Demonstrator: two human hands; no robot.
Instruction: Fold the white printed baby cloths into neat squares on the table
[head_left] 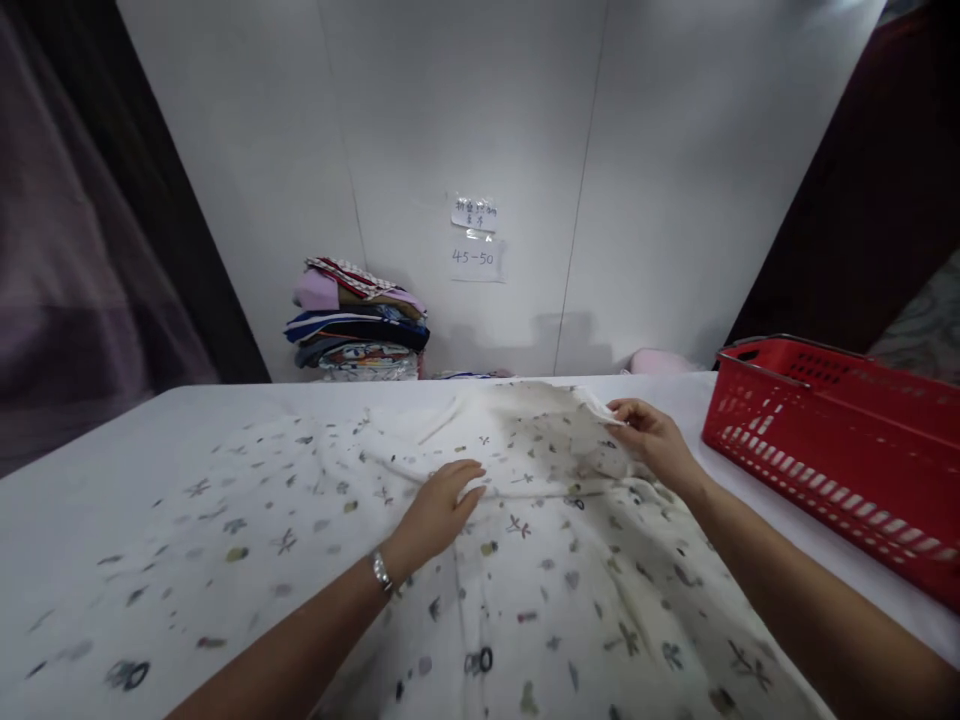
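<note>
White printed cloth (517,570) fills the bottom of the frame, looking mostly spread, some wrinkles left.
My right hand (651,440) pinches its raised edge; my left hand (439,508) is loosely open, gripping nothing. A red basket (847,430) sits at the right.

Soft grey light, dark stretched edges.

A shiny silver band (382,571) is worn on the left wrist (399,558), below centre; both forearms (787,585), bottom of frame, are seen bare.
</note>
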